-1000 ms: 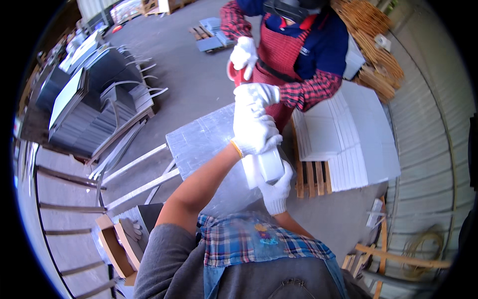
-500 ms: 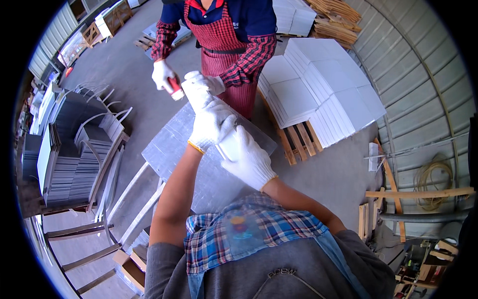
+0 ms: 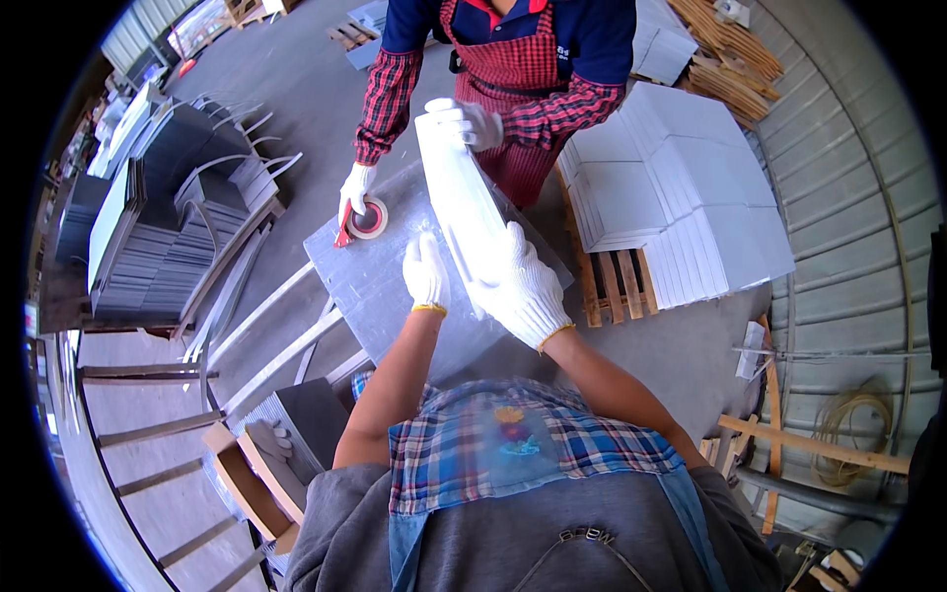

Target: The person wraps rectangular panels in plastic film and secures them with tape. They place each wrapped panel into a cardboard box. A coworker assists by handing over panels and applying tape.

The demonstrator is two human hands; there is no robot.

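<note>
A long, narrow white bundle (image 3: 456,187) stands slanted over a grey sheet-topped table (image 3: 360,281). My right hand (image 3: 525,291), in a white knit glove, grips its near end from the right side. Just left of the bundle is my gloved left hand (image 3: 426,274), fingers stretched out and holding nothing. A co-worker in a red checked apron steadies the far end with one gloved hand (image 3: 472,124). The co-worker's other gloved hand (image 3: 356,189) holds a red tape dispenser (image 3: 366,219) above the table's left part. What the bundle is made of I cannot make out.
White panels are stacked on a wooden pallet (image 3: 619,286) at the right. Dark grey panels (image 3: 148,242) stand piled at the left. Near my left elbow lie an open cardboard box (image 3: 247,483) and grey sheets (image 3: 318,419). Pale rails (image 3: 276,365) stick out from the table.
My left hand has come off the bundle and moved down beside it. The co-worker's tape dispenser has moved away from the bundle, down toward the table's left. The view has shifted left.
</note>
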